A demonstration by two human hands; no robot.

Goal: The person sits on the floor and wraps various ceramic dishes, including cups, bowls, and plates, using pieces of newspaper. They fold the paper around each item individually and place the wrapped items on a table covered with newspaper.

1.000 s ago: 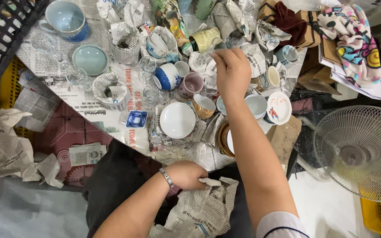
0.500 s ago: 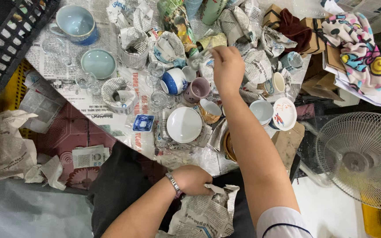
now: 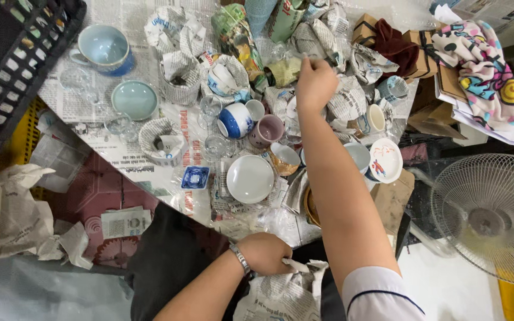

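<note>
My right hand [image 3: 315, 82] reaches over the table [image 3: 150, 169], which is covered in newspaper, into a pile of paper-wrapped crockery. Its fingers are curled around what looks like a small clear glass [image 3: 302, 57], which is hard to make out. An olive cup [image 3: 283, 71] lies just left of that hand. My left hand [image 3: 265, 253], with a metal bracelet on its wrist, rests in my lap and grips a crumpled sheet of newspaper [image 3: 284, 291]. Below my right forearm sit a white plate [image 3: 250, 178], a pink cup [image 3: 267, 130] and a blue-and-white cup [image 3: 235, 120].
A large blue mug [image 3: 103, 49], a pale green bowl [image 3: 134, 99] and clear glasses [image 3: 210, 107] stand at the left. A black crate [image 3: 7, 65] sits at the upper left, brown boxes with patterned cloth [image 3: 477, 65] at the upper right, and a white fan [image 3: 492, 217] on the floor at right.
My right hand has stretched a little farther toward the back of the pile. My left hand stays on the newspaper in my lap. The view has shifted slightly.
</note>
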